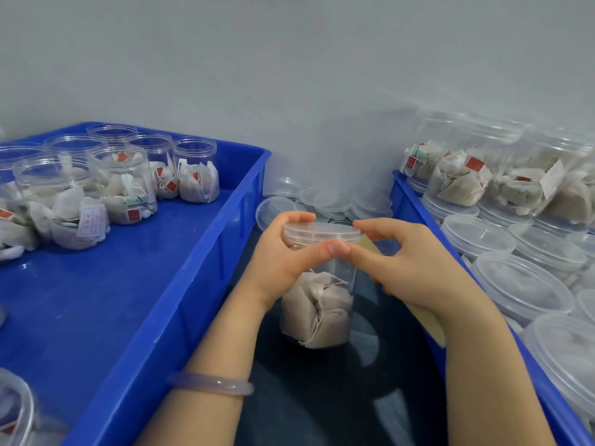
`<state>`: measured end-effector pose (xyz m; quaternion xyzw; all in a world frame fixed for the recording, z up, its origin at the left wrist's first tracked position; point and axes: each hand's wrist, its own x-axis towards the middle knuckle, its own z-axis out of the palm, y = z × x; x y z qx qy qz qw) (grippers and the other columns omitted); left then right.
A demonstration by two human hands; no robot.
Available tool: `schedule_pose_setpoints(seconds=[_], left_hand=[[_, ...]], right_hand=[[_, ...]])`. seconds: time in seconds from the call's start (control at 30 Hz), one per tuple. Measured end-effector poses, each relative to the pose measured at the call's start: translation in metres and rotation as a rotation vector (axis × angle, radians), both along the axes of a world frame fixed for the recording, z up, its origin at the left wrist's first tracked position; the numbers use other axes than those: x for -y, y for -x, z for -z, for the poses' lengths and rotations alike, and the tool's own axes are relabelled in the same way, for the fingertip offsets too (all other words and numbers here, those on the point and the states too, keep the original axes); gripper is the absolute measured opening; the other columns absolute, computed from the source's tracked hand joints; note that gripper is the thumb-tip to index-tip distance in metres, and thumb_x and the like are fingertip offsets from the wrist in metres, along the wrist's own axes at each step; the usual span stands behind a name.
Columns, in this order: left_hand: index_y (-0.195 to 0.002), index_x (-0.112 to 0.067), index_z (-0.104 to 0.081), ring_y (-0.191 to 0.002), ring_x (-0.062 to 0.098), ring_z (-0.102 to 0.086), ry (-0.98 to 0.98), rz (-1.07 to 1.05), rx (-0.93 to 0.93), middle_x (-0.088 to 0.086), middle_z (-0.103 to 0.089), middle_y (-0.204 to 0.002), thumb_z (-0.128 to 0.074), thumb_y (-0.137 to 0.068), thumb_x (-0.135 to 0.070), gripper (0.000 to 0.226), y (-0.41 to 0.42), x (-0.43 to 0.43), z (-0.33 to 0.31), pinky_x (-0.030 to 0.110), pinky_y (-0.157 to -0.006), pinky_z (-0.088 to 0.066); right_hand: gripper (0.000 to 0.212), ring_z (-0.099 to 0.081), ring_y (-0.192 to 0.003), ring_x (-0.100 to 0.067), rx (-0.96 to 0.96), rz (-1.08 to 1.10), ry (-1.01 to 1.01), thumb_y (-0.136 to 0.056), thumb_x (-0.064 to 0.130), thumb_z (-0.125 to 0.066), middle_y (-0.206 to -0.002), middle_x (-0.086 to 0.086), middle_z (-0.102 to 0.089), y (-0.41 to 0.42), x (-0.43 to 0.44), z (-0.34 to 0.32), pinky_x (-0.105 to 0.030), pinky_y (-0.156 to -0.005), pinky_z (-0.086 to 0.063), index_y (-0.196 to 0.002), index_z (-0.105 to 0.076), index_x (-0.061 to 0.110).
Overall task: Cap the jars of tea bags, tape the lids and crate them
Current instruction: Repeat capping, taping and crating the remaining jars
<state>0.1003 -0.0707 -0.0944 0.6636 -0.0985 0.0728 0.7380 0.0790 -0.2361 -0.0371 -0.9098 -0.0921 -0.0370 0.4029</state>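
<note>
Clear round jar (322, 281) of papery tea bags (317, 313): your left hand (283, 262) fingers grip its ribbed lid (322, 231); your right hand (415, 268) pinches yellowish tape (373, 245).

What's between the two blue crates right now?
Head view: a pile of loose clear lids at the back, and nearer, the capped jar held by the left hand and right hand.

Blue crates: two, the left crate (128, 268) and the right crate (407, 193). Uncapped jars (194, 169) at the left crate's far left corner: at least seven. One further jar (13, 410) sits at its near left corner.

Hand-held capped jar (317, 304): one. Tape strip (381, 247): one. Bracelet (211, 383): one.

Loose lids (277, 210) and stacked capped jars (521, 284) overlap, so neither can be counted exactly.
</note>
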Motion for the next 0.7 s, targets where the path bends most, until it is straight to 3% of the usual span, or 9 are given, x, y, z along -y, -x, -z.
schedule_pose_setpoints(seconds=[0.1, 0.17, 0.23, 0.27, 0.4, 0.53, 0.6, 0.7], left_hand=[[-0.113, -0.017, -0.056, -0.09, 0.023, -0.069, 0.097, 0.008, -0.052, 0.009, -0.069, -0.102, -0.078, -0.057, -0.032, 0.062, 0.0, -0.004, 0.003, 0.035, -0.077, -0.057], [-0.115, -0.016, -0.055, -0.09, 0.023, -0.069, 0.101, 0.021, -0.058, 0.009, -0.069, -0.103, -0.077, -0.057, -0.033, 0.064, 0.0, -0.007, 0.005, 0.035, -0.075, -0.057], [-0.115, -0.016, -0.056, -0.088, 0.021, -0.069, 0.075, 0.016, -0.06, 0.009, -0.069, -0.102, -0.075, -0.058, -0.032, 0.062, -0.001, -0.008, 0.006, 0.032, -0.072, -0.057], [-0.114, -0.016, -0.056, -0.087, 0.02, -0.069, 0.072, 0.014, -0.071, 0.009, -0.069, -0.101, -0.074, -0.058, -0.032, 0.061, -0.001, -0.008, 0.006, 0.032, -0.071, -0.057], [-0.112, -0.015, -0.057, -0.081, 0.018, -0.07, 0.078, 0.05, -0.099, 0.006, -0.07, -0.094, -0.077, -0.056, -0.033, 0.062, -0.001, -0.01, 0.005, 0.033, -0.07, -0.057], [-0.113, -0.012, -0.056, -0.084, 0.027, -0.07, 0.065, 0.13, -0.111, 0.009, -0.071, -0.095, -0.075, -0.049, -0.04, 0.072, 0.001, -0.013, 0.003, 0.035, -0.071, -0.057], [-0.114, -0.012, -0.056, -0.086, 0.028, -0.069, 0.069, 0.17, -0.112, 0.011, -0.07, -0.099, -0.073, -0.049, -0.042, 0.073, 0.003, -0.013, 0.003, 0.035, -0.072, -0.057], [-0.117, -0.013, -0.055, -0.087, 0.028, -0.067, 0.09, 0.251, -0.115, 0.015, -0.066, -0.107, -0.081, -0.041, -0.046, 0.087, 0.004, -0.011, 0.003, 0.033, -0.071, -0.057]], right_hand=[[0.093, -0.06, -0.108, -0.02, -0.162, -0.122, -0.099, -0.05, 0.06, -0.076, -0.125, 0.015, -0.052, -0.001, -0.003, 0.002, -0.046, -0.09, -0.052, -0.135, -0.046, 0.032], [0.081, -0.064, -0.099, -0.012, -0.221, -0.176, -0.091, -0.065, 0.036, -0.08, -0.122, 0.018, -0.05, -0.002, -0.002, 0.004, -0.035, -0.078, -0.057, -0.138, -0.043, 0.031], [0.062, -0.066, -0.076, -0.003, -0.184, -0.143, -0.092, -0.076, 0.027, -0.075, -0.108, 0.025, -0.053, -0.002, 0.0, 0.005, -0.018, -0.057, -0.053, -0.133, -0.05, 0.028], [0.052, -0.066, -0.069, -0.002, -0.146, -0.113, -0.082, -0.079, 0.03, -0.072, -0.104, 0.026, -0.056, -0.002, 0.002, 0.005, -0.015, -0.053, -0.049, -0.128, -0.055, 0.028], [0.042, -0.063, -0.071, -0.004, -0.043, -0.049, -0.01, -0.073, 0.046, -0.07, -0.102, 0.017, -0.068, -0.001, 0.012, 0.0, -0.021, -0.064, -0.046, -0.112, -0.066, 0.034], [0.035, -0.065, -0.062, -0.006, -0.104, -0.082, -0.017, -0.07, 0.05, -0.07, -0.083, 0.012, -0.07, 0.001, 0.016, -0.002, -0.013, -0.048, -0.046, -0.103, -0.067, 0.04], [0.041, -0.063, -0.06, -0.004, -0.148, -0.091, -0.069, -0.066, 0.052, -0.072, -0.087, 0.015, -0.069, 0.001, 0.016, 0.001, -0.014, -0.047, -0.046, -0.105, -0.066, 0.04], [0.067, -0.057, -0.055, 0.0, -0.22, -0.115, -0.155, -0.044, 0.064, -0.069, -0.084, 0.019, -0.066, 0.0, 0.013, 0.003, -0.015, -0.049, -0.045, -0.106, -0.067, 0.041]])
